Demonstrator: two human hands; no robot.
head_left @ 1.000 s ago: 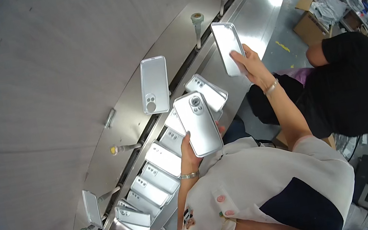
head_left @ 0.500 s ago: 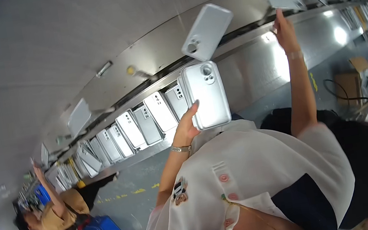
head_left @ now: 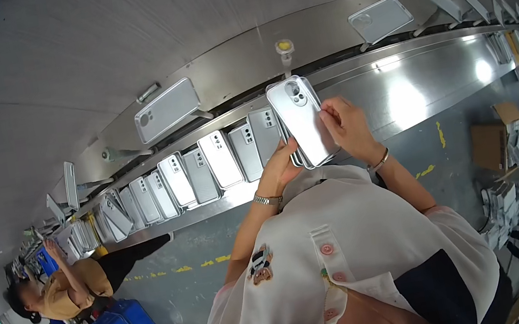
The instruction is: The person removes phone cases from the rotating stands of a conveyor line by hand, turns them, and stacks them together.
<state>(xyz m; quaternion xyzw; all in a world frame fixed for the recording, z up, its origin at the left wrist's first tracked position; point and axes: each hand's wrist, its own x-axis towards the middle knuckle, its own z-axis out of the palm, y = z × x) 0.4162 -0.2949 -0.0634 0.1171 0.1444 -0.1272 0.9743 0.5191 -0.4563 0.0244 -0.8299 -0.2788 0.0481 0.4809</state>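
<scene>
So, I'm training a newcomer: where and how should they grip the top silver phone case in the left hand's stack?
Probably pinch the top phone case midway along its right long edge, coming from the right. The left hand grips the lower left side; the slim right edge lies beside the right hand, clear of the camera area at the far end.

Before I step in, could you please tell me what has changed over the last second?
The right hand set its case on a holder, let go and returned to the stack; the holders moved rightward. The left hand still holds the stack.
</scene>
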